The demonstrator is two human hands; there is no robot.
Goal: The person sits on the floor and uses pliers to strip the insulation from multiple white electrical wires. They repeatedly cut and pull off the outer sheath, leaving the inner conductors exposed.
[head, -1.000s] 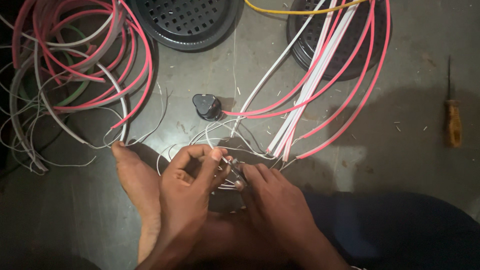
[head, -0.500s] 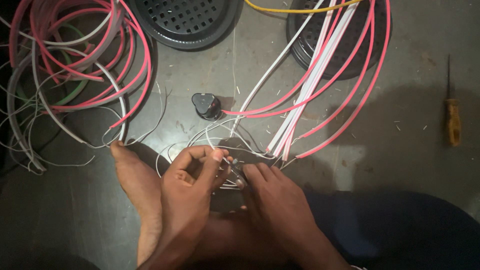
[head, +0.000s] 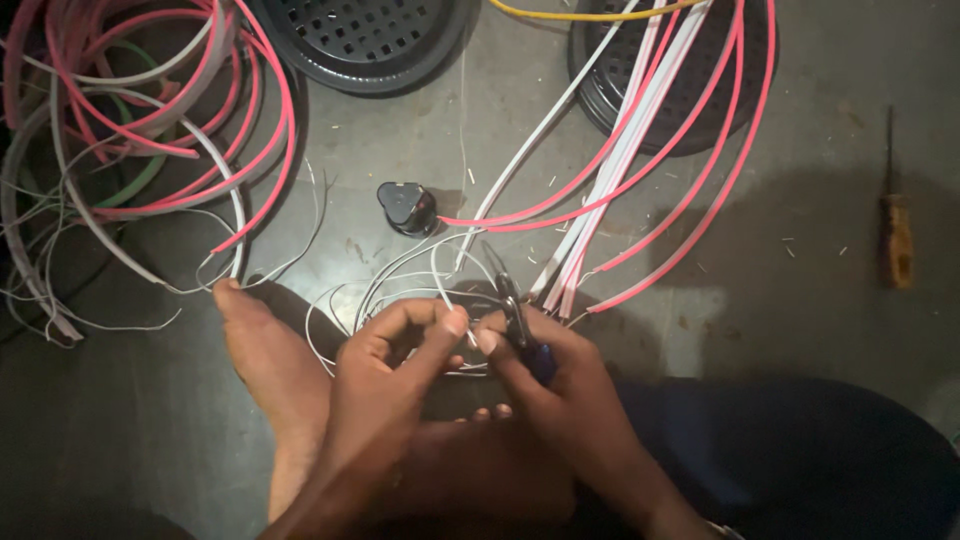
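A single head-worn camera looks almost straight down, close above the grey concrete floor [head: 800, 250]. Its near, lower edge takes in the person's lap; its far, upper edge cuts through two black perforated plastic grilles [head: 360, 40].

Two hands at work: left hand [head: 395, 370], right hand [head: 560, 385]. One bare foot [head: 265, 365] on floor. One pair of pliers [head: 515, 315]. One screwdriver [head: 895, 225], orange handle. Two black perforated covers: one [head: 365, 40] top centre, one [head: 690, 90] top right. One small black knob [head: 407, 208]. One yellow wire [head: 585, 14]. Pink and white wires too tangled to count.
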